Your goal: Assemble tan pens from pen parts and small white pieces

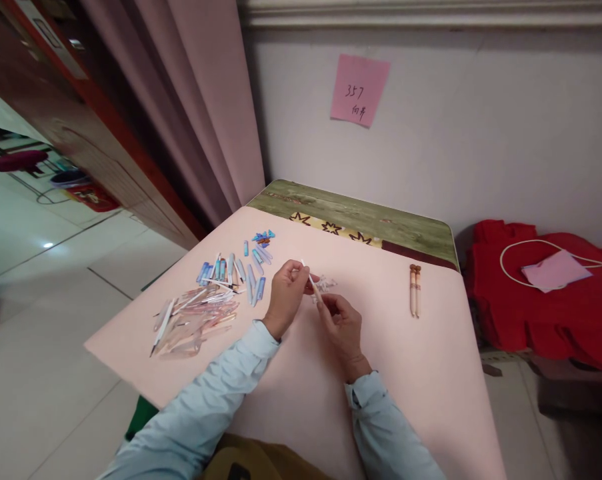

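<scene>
Both of my hands meet over the middle of a pink table [431, 373]. My left hand [287, 295] is closed in a pinch on the upper part of a thin white pen refill [311, 283]. My right hand [341, 327] pinches the lower end of the same refill. A small heap of clear little parts [327, 285] lies just behind my fingers. To the left lie a pile of clear pink pen barrels [195, 320] and several blue pen caps [235, 270]. Two finished pens [414, 291] lie side by side on the right.
A green patterned cloth [361, 217] covers the table's far end against the wall. A pink paper note [359, 89] hangs on the wall. A red cloth heap [545, 307] with a white cord and pink paper lies at the right. Pink curtain [201, 100] hangs at the left.
</scene>
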A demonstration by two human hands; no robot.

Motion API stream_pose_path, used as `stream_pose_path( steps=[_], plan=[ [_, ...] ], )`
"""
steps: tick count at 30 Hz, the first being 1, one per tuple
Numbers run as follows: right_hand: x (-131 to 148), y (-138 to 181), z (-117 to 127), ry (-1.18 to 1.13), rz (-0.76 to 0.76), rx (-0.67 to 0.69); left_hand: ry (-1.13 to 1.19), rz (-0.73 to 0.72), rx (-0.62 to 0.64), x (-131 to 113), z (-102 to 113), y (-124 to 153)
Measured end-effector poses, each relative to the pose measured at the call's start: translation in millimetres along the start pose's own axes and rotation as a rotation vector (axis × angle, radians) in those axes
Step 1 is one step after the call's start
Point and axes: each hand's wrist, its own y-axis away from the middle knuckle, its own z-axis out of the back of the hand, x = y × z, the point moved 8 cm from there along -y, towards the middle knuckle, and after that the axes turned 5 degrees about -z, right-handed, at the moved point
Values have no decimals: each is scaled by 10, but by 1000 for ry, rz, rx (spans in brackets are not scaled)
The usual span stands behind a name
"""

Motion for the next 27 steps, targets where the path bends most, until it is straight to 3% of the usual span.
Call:
stream_pose_path(
  steps=[5,10,15,21,27],
  plan=[
    [-55,-57,98,-99,-85,-82,-43,-6,182,-42,-148,37],
    [-151,-160,447,-80,-155,-294,-94,-9,108,-64,11,-11],
    [-210,-238,323,-297,-304,-72,-80,-13,117,-57,-32,-34],
    [-113,-177,25,-405,-311,178,38,-14,111,-173,-230,-104],
    [-140,-140,-34,-452,-379,216,47,9,82,-128,-232,-112]
  ],
)
